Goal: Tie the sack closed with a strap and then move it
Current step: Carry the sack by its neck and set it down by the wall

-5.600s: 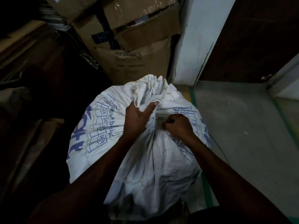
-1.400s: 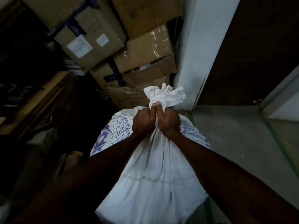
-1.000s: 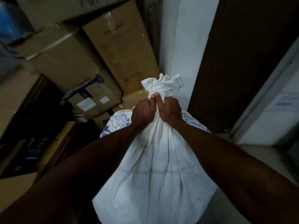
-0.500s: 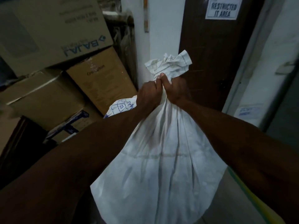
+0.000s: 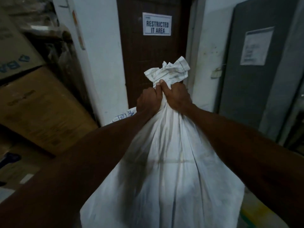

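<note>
A full white sack (image 5: 166, 175) with blue print hangs in front of me, its cloth pulled taut below the neck. My left hand (image 5: 148, 102) and my right hand (image 5: 176, 97) clench the gathered neck side by side, thumbs touching. The crumpled top of the sack (image 5: 167, 72) sticks out above my fists. The strap is hidden under my hands; I cannot see it.
A dark brown door (image 5: 154, 51) with a "RESTRICTED IT AREA" sign (image 5: 157, 23) is straight ahead. A white pillar (image 5: 100, 63) stands to its left. Cardboard boxes (image 5: 37, 109) are stacked at left. A grey panel (image 5: 253, 71) leans at right.
Both hands closed on the neck and the sack rose from the floor. My view lifted from the floor and boxes up to the door and sign.
</note>
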`<state>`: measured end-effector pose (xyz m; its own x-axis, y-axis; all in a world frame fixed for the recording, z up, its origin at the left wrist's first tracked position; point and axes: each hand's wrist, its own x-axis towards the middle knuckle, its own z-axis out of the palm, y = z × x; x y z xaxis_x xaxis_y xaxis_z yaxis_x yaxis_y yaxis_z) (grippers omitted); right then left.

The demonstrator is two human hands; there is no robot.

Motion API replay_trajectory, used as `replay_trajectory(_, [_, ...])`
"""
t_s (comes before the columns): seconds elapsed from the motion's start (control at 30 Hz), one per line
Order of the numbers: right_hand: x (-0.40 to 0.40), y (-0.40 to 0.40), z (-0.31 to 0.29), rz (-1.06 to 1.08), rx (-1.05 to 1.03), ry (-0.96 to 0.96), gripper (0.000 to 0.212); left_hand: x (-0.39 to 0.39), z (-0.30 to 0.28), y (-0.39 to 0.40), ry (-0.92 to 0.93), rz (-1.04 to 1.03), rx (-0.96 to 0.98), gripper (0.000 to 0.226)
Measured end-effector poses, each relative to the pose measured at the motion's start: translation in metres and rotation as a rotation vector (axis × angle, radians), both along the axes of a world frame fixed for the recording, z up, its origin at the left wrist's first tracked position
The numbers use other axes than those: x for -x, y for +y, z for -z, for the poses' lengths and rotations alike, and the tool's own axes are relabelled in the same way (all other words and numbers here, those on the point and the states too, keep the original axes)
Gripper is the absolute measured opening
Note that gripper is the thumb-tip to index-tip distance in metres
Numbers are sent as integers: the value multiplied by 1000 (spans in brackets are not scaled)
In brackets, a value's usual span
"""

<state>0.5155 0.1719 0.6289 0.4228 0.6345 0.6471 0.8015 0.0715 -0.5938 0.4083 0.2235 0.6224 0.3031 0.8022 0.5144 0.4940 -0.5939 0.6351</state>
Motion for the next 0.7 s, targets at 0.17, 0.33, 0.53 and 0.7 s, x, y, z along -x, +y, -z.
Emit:
replay_trajectory(0.17, [-84, -28, -14, 122, 118, -124, 45, -89, -5, -12, -79, 104, 37, 65])
replay_trajectory(0.33, [-174, -34, -13, 272, 151, -121, 60, -178, -2, -22, -80, 176, 49, 64])
replay_trajectory(0.53, [-283, -27, 10, 331, 174, -97, 74, -278, 19, -21, -30, 266, 40, 53])
replay_trajectory(0.7, [-353, -26, 16, 357, 200, -99, 61, -372, 37, 2, -64, 264, 24, 59])
